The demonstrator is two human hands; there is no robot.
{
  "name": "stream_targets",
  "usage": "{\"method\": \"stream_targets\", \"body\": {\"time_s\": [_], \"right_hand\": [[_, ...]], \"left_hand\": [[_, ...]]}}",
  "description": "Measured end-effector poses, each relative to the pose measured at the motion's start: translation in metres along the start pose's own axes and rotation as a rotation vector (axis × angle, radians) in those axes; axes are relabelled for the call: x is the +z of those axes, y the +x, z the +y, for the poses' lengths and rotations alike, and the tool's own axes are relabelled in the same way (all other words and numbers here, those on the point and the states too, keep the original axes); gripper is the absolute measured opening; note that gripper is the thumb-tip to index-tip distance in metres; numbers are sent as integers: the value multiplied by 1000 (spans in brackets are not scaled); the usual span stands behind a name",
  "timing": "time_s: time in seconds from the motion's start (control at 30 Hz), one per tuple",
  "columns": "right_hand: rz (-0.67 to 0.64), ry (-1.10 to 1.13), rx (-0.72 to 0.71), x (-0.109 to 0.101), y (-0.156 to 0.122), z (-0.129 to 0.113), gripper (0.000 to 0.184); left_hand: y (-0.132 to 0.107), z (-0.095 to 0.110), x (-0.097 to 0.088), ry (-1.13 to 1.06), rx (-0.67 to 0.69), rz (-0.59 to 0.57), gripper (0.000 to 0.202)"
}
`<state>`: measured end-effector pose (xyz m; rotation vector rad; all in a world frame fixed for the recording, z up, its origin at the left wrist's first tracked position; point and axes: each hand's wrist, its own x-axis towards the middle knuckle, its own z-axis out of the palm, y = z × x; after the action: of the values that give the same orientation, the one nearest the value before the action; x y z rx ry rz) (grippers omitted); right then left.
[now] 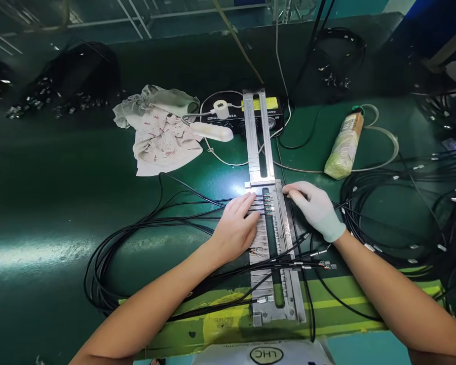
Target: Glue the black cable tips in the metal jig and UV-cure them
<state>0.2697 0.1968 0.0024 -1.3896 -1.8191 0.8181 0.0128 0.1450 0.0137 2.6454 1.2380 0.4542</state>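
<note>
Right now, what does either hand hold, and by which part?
Nothing gripped: the left hand lies flat on thin black cables near their tips; the gloved right hand touches the slotted metal jig.

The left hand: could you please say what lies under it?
Black cables run under the left hand onto the metal jig; their ends show beyond it. The part beneath the palm is hidden.
</note>
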Motion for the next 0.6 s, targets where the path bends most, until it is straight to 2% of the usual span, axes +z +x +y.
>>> {"method": "stream_targets", "body": {"time_s": [0.1,0.23,0.37,0.47,0.53,0.6], "right_hand": [[12,17,6,1,-1,0,23],[9,57,26,2,-3,0,25],[16,66,24,2,-6,1,27],[18,69,9,1,-9,1,27],[16,61,-11,0,-11,2,27],[13,52,-26,0,-12,3,28]], "left_hand": [[3,3,-4,73,17,-37,25],[5,7,-4,146,28,-28,28],[5,5,-7,115,15,-4,33],[-5,4,-19,42,-26,18,36],[-18,4,-32,-16,-37,-46,30],[-33,5,-45,-65,-23,-157,23]]}}
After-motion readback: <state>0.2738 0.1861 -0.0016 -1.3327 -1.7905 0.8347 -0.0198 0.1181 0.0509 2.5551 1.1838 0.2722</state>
